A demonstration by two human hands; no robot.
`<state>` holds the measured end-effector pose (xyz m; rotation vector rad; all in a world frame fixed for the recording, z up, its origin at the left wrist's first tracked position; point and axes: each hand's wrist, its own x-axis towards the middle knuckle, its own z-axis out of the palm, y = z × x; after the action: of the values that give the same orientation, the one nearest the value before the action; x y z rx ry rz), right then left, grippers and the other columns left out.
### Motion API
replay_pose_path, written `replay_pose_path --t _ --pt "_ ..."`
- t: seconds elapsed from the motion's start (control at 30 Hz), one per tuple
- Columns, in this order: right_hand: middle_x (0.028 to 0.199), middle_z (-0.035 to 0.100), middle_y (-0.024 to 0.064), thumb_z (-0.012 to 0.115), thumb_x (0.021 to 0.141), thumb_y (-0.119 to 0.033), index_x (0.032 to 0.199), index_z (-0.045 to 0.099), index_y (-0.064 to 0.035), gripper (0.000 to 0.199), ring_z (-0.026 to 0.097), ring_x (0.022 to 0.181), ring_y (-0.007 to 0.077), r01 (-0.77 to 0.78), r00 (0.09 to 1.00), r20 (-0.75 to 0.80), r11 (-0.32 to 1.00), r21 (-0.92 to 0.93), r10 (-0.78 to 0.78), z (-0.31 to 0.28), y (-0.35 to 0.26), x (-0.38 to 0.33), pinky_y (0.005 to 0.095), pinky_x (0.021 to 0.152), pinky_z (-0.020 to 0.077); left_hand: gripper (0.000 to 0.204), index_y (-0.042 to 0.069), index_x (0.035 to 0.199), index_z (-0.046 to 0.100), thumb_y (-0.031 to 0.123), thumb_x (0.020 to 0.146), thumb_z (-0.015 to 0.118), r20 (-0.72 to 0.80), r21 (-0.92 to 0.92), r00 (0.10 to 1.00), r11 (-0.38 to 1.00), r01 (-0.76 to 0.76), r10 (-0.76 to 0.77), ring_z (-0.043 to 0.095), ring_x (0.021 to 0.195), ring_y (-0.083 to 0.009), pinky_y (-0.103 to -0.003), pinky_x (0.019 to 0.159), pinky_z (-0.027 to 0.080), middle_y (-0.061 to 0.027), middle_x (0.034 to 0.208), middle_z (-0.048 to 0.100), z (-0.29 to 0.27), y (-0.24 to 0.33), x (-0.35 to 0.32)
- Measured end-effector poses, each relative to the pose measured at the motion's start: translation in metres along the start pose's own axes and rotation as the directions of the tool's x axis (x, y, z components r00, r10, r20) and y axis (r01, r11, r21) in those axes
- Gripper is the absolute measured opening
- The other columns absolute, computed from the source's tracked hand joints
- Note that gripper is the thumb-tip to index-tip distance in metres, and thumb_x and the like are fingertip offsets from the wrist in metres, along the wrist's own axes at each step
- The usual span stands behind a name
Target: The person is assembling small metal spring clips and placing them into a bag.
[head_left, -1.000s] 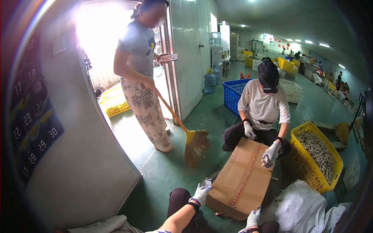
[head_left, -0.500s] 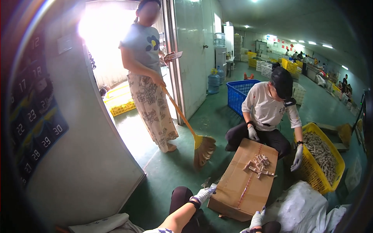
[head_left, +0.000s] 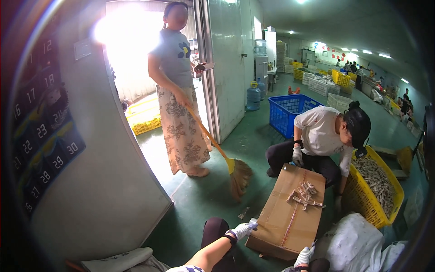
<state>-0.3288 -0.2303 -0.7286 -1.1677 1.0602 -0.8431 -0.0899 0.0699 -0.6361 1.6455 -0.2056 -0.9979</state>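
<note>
My left hand point(head_left: 241, 230), in a white glove, is closed on a small pale, shiny piece point(head_left: 253, 223) at the near left edge of a cardboard box point(head_left: 276, 217). My right hand point(head_left: 303, 257), also gloved, is closed beside the box's near right corner. A thin, narrow thing point(head_left: 312, 245) sticks up from its fingers, too small to name. On the box top lies a loose pile of small brown-and-white strip-like pieces point(head_left: 306, 195). Across the box a squatting co-worker point(head_left: 324, 129) leans right; one gloved hand rests at the box's far edge, and the other reaches down beside the yellow basket.
The yellow basket point(head_left: 364, 199) on the right is full of small greyish pieces point(head_left: 374, 181). A white sack point(head_left: 351, 242) lies before it. A standing person point(head_left: 176, 86) holds a broom point(head_left: 238, 177) near the doorway. A blue crate point(head_left: 283, 115) stands behind the co-worker.
The co-worker has bent forward and to the right, the right-side arm lowered beside the basket. My hands stay near the box. The view has shifted slightly.
</note>
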Motion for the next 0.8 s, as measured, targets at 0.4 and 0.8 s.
replay_pose_path --t 0.4,0.8 --pt "0.116 0.061 0.0095 0.048 0.090 -0.004 0.124 0.054 -0.0056 0.035 0.057 0.103 0.0244 0.029 0.992 -0.124 0.999 0.045 -0.023 -0.024 0.025 0.024 0.0360 0.093 0.0447 0.059 0.013 0.107 0.073 0.065 0.086 0.054 0.046 0.047 0.994 0.994 0.097 -0.100 0.046 0.078 -0.0164 -0.032 0.076 0.039 -0.0025 0.083 0.056 0.009 -0.027 0.036" --pt "0.118 0.061 0.0095 0.048 0.088 0.000 0.125 0.053 -0.0038 0.038 0.056 0.104 0.0221 0.067 0.991 -0.117 0.996 0.058 -0.060 -0.047 0.072 0.066 0.0346 0.096 0.0434 0.052 0.014 0.103 0.072 0.062 0.085 0.060 0.063 0.026 0.994 0.996 0.084 -0.086 0.048 0.080 -0.0149 -0.029 0.079 0.040 0.0002 0.087 0.060 0.020 -0.017 0.019"
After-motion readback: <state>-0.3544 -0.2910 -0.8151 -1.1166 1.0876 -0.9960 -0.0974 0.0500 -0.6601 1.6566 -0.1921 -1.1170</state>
